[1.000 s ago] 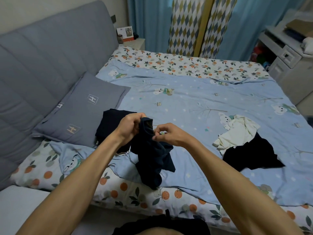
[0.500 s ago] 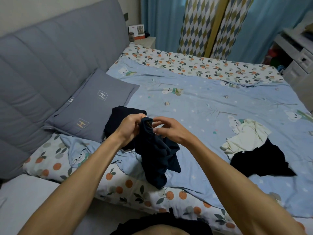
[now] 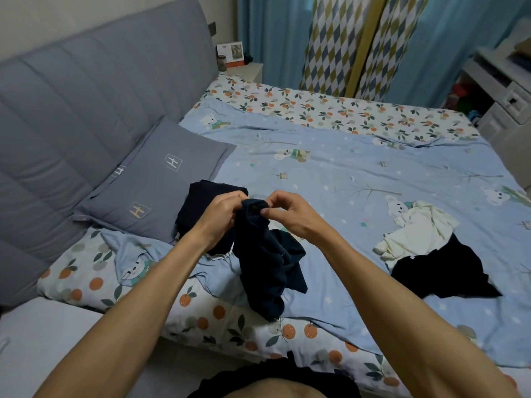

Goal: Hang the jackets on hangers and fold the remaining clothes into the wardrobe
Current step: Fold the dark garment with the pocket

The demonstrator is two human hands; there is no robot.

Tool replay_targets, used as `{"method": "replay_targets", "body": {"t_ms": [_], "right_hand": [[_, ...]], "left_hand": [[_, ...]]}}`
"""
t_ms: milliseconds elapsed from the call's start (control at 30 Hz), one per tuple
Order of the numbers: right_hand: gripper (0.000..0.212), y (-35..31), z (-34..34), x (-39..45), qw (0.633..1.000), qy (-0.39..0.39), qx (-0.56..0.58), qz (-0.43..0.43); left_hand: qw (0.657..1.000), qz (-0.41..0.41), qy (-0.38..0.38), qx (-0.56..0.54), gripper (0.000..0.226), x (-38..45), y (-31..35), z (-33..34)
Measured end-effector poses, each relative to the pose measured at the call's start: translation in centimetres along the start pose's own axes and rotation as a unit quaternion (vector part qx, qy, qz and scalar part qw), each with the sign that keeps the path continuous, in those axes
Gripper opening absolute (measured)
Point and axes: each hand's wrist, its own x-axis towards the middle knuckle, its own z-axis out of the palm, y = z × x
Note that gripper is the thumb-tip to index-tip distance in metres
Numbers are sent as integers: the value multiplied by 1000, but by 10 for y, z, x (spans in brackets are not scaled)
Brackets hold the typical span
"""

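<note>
Standing at the near edge of the bed [image 3: 359,179], the person holds a navy garment [image 3: 265,262] up in front of them with both hands. The left hand [image 3: 219,215] has its fingers curled tight round the top edge of the cloth, and the right hand [image 3: 287,209] pinches the same edge just beside it, thumb against forefinger; a small button shows between the two grips. The rest of the garment hangs down in loose folds, its lowest part resting on the bed's near edge. Behind the left hand lies a dark folded piece [image 3: 201,202], touching the grey pillow [image 3: 155,185] that leans on the padded headboard [image 3: 86,104]. Well to the right, on the blue cover, a cream top [image 3: 416,228] lies crumpled with a black garment [image 3: 448,271] overlapping its near side. At the far left corner a small calendar [image 3: 231,53] stands on a nightstand, with curtains [image 3: 359,44] beyond.
</note>
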Motion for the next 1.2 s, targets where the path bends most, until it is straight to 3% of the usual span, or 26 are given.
{"method": "replay_targets", "body": {"t_ms": [133, 200, 333, 433, 567, 700, 767, 900, 967, 1067, 1200], "right_hand": [[25, -6, 2, 3, 999, 24, 24, -17], [24, -7, 0, 4, 999, 20, -5, -26], [16, -4, -12, 4, 984, -12, -177, -35], [15, 6, -23, 6, 942, -23, -334, -5], [11, 21, -35, 3, 887, 61, -452, 75], [13, 30, -51, -7, 868, 138, -451, 153], [14, 33, -58, -12, 874, 175, -416, 177], [22, 37, -66, -17, 906, 245, -292, 184], [26, 38, -68, -20, 904, 256, -288, 184], [28, 40, -68, -27, 881, 264, -332, 209], [19, 51, -73, -36, 871, 253, -327, 266]], "left_hand": [[991, 47, 1, 123, 35, 4, -4, 5], [975, 84, 16, 206, 29, 8, -5, 4], [936, 160, 41, 311, 19, 11, 1, -3], [940, 186, 3, 287, 15, 12, 7, -3], [961, 195, -1, 198, 15, 22, 17, -11], [960, 182, 66, 202, 18, 42, 9, -20], [946, 161, 91, 265, 18, 50, -3, -23], [861, 102, 95, 489, 18, 54, -18, -15], [843, 50, 105, 525, 15, 56, -18, -9], [890, -9, 127, 437, 9, 63, -18, -2], [973, -77, 73, 206, 19, 68, -22, 8]]}}
